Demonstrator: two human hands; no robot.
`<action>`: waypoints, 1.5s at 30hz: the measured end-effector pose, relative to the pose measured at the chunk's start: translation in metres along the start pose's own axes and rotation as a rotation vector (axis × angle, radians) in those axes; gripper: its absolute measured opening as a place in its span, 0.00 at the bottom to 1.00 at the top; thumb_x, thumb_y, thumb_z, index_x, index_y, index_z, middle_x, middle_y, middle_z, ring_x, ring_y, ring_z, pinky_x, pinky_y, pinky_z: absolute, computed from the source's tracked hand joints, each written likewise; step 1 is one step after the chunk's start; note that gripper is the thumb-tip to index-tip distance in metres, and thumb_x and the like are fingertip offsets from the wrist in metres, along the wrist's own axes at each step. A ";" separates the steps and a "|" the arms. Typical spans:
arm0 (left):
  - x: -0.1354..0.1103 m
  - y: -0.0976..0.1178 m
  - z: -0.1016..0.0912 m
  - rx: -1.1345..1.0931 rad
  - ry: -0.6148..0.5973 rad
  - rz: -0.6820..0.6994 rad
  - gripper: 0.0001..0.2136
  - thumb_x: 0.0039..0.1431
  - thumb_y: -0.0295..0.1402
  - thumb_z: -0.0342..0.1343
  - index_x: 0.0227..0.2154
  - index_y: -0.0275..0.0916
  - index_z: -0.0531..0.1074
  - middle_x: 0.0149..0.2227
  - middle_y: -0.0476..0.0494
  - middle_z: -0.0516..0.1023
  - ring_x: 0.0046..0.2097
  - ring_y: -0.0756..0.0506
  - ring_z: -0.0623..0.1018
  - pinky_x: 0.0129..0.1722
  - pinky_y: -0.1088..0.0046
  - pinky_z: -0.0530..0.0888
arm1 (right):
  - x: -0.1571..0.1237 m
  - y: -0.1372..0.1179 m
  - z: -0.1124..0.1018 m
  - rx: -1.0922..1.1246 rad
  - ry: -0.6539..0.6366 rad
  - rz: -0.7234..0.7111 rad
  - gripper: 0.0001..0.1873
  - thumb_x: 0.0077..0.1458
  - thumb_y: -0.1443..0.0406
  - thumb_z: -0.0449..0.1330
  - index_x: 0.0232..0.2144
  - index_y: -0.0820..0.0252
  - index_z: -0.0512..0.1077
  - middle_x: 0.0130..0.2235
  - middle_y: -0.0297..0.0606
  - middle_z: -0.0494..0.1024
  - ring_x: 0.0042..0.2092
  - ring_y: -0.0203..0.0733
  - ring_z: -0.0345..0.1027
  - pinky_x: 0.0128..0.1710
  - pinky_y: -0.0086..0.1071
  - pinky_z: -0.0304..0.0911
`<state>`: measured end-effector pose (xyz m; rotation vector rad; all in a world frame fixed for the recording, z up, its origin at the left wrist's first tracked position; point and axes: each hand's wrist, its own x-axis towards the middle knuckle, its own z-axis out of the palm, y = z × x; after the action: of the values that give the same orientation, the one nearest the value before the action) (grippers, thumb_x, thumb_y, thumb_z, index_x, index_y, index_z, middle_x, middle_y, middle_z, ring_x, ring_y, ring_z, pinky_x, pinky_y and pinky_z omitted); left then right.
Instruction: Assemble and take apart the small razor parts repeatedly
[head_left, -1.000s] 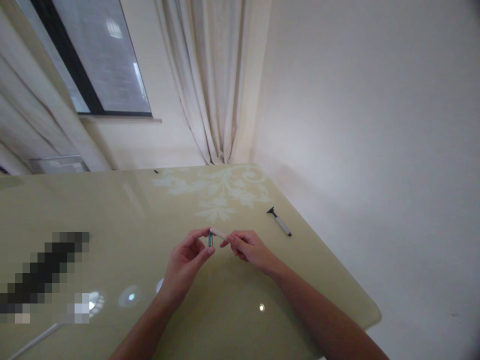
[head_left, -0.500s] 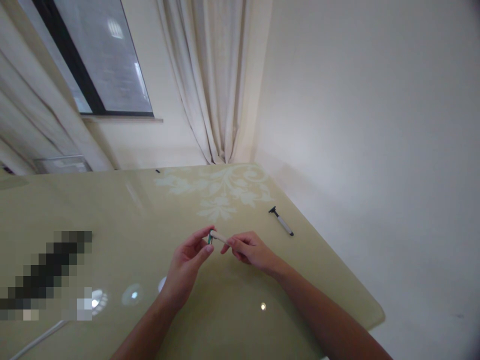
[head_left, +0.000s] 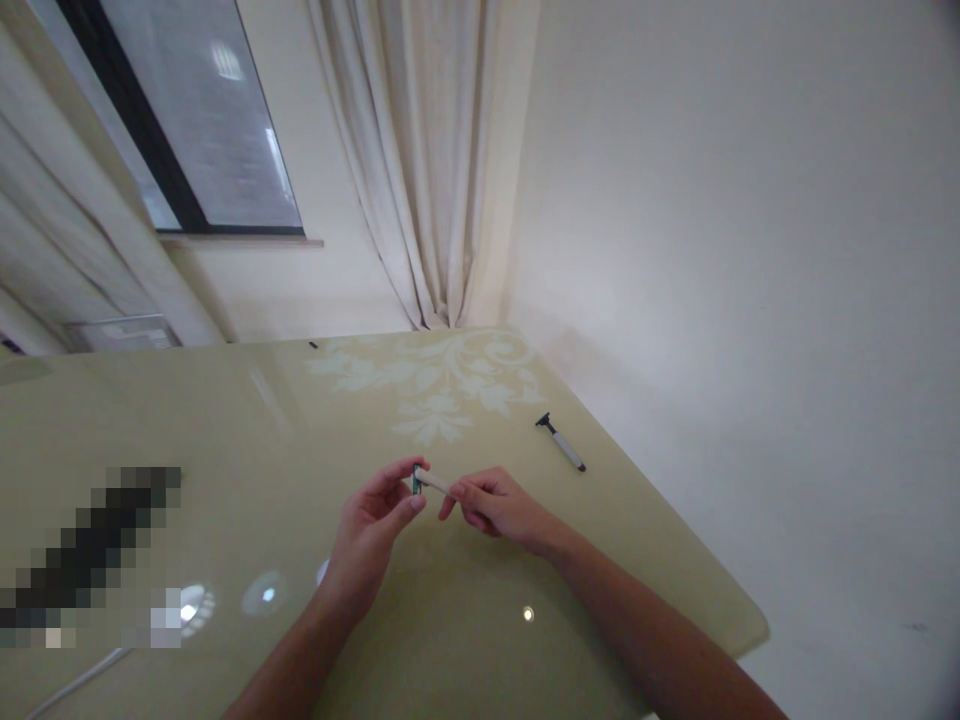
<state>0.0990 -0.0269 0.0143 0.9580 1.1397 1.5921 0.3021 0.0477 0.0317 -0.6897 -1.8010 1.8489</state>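
Above the glossy table, both my hands are on what looks like a razor with a pale handle (head_left: pixel 435 482) and a small dark green head (head_left: pixel 416 480). My left hand (head_left: pixel 375 508) pinches the head by its two ends, between thumb and fingertips. Coming from the right, my right hand (head_left: pixel 496 505) grips the far end of the handle, its fingers closed. The handle's front end meets the head; whether the two are locked together is too small to tell. A second razor (head_left: pixel 562 446), grey-handled with a black head, lies beyond my right hand.
The table (head_left: pixel 247 430) has a white floral pattern near its far edge and a rounded right corner. A small black piece (head_left: pixel 313 345) lies at the back. At left are a blurred dark object (head_left: pixel 90 550) and a white cable (head_left: pixel 75 685). Curtains (head_left: pixel 442 180) hang behind.
The green head and the handle have tilted slightly relative to each other and shifted a little left and down. Both hands keep their hold.
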 end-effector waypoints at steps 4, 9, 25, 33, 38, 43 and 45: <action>0.000 -0.001 -0.003 0.007 0.003 -0.004 0.22 0.49 0.38 0.74 0.49 0.45 0.83 0.38 0.45 0.81 0.36 0.48 0.74 0.34 0.76 0.70 | 0.001 0.002 0.001 0.027 -0.018 -0.012 0.28 0.67 0.45 0.58 0.40 0.66 0.83 0.18 0.24 0.60 0.18 0.28 0.46 0.18 0.25 0.43; 0.000 -0.002 -0.004 0.011 0.006 0.008 0.21 0.49 0.37 0.74 0.48 0.45 0.83 0.34 0.47 0.80 0.36 0.49 0.74 0.35 0.76 0.71 | 0.000 0.001 0.001 0.059 -0.039 -0.009 0.29 0.67 0.46 0.58 0.41 0.66 0.83 0.17 0.23 0.58 0.17 0.27 0.45 0.18 0.26 0.42; -0.001 0.002 0.000 0.076 0.069 0.002 0.21 0.47 0.37 0.75 0.46 0.42 0.83 0.27 0.51 0.76 0.29 0.50 0.71 0.29 0.76 0.68 | 0.000 -0.001 -0.002 0.041 -0.080 -0.002 0.29 0.67 0.45 0.58 0.42 0.66 0.83 0.17 0.22 0.57 0.18 0.27 0.45 0.19 0.26 0.42; -0.001 0.004 0.001 0.082 0.104 -0.010 0.21 0.44 0.38 0.76 0.44 0.41 0.84 0.26 0.52 0.75 0.27 0.52 0.67 0.28 0.76 0.66 | -0.001 -0.001 -0.001 0.043 -0.091 -0.002 0.31 0.66 0.44 0.58 0.42 0.67 0.83 0.17 0.22 0.57 0.17 0.27 0.45 0.18 0.26 0.41; -0.001 0.004 0.001 0.087 0.124 -0.005 0.21 0.43 0.39 0.76 0.42 0.40 0.84 0.25 0.52 0.74 0.27 0.52 0.67 0.28 0.76 0.65 | -0.001 0.000 -0.001 0.048 -0.107 0.023 0.31 0.66 0.44 0.58 0.41 0.67 0.83 0.16 0.22 0.56 0.17 0.27 0.45 0.18 0.26 0.41; -0.001 0.004 0.002 0.101 0.135 -0.024 0.21 0.43 0.40 0.76 0.42 0.40 0.83 0.25 0.52 0.74 0.27 0.51 0.68 0.27 0.75 0.65 | -0.001 -0.002 -0.001 0.063 -0.114 0.044 0.32 0.65 0.43 0.58 0.41 0.68 0.83 0.16 0.21 0.56 0.17 0.27 0.44 0.17 0.26 0.41; -0.001 0.005 0.003 0.102 0.143 -0.028 0.21 0.42 0.40 0.76 0.41 0.40 0.83 0.25 0.52 0.74 0.27 0.51 0.68 0.27 0.75 0.65 | -0.001 -0.002 -0.002 0.056 -0.111 0.042 0.32 0.65 0.43 0.58 0.41 0.68 0.83 0.17 0.22 0.56 0.17 0.27 0.45 0.17 0.26 0.41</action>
<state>0.1007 -0.0277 0.0198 0.9015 1.3382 1.6131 0.3040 0.0484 0.0339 -0.6196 -1.8087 1.9926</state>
